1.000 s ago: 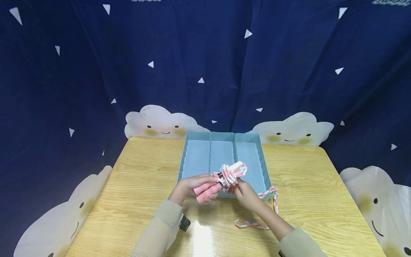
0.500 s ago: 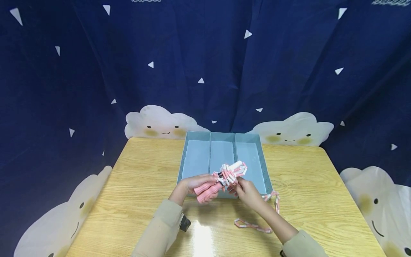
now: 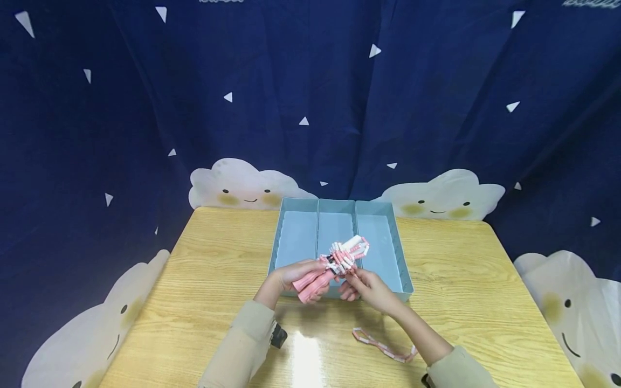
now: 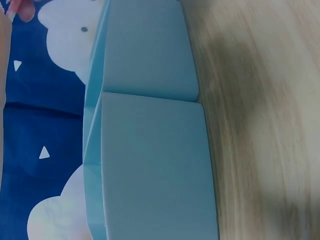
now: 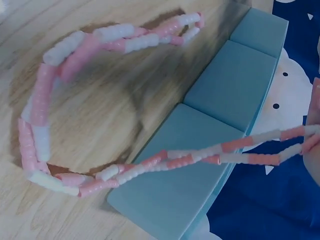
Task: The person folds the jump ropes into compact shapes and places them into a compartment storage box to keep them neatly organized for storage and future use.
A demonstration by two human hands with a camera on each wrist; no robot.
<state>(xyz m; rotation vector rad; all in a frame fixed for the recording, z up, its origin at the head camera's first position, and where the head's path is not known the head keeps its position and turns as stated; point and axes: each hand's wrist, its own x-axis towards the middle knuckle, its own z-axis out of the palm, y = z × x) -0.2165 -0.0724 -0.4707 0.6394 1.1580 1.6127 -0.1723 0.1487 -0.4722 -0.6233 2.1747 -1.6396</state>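
Desk fills the lower frame. Left of lower centre, the left hand curls round two pink handles. Beaded rope is wound about them, before a blue tray at centre. Just right, the right hand pinches rope whose loose loop lies lower right of centre.

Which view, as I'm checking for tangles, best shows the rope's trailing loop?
Right wrist: the trailing loop is large, its beads distinct. Head shows it smaller, partly behind the forearm; left wrist, at most a scrap.
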